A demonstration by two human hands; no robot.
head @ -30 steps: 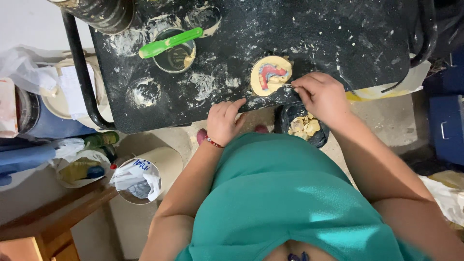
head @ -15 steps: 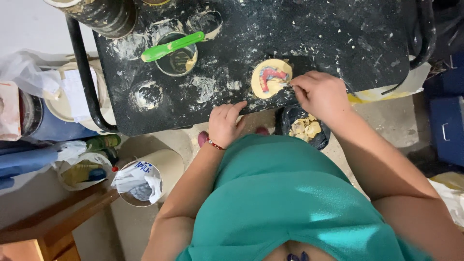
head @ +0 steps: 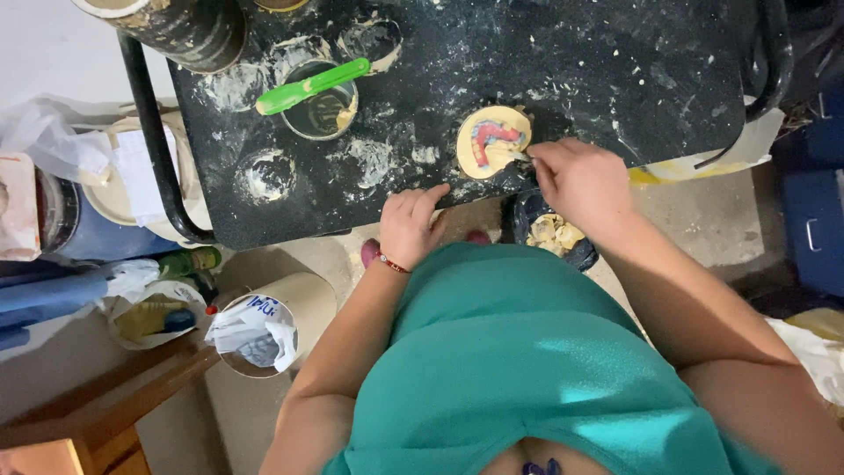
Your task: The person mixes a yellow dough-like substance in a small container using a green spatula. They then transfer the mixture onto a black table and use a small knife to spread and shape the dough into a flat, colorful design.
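A round yellow plaster cast with a pink and blue arch on top lies near the front edge of the black, plaster-spattered table. My right hand rests beside the cast with fingers pinched on a small tool whose tip touches the cast's edge. My left hand grips the table's front edge, a red bracelet on its wrist. A clear cup with a green spatula across it stands farther back.
A dark bucket stands at the table's back left. Under the front edge sits a black bag of plaster scraps. On the floor at left are a white bin with a bag, a blue drum and wooden furniture.
My right hand has shifted slightly along the cast's edge. My left hand stays on the table's edge.
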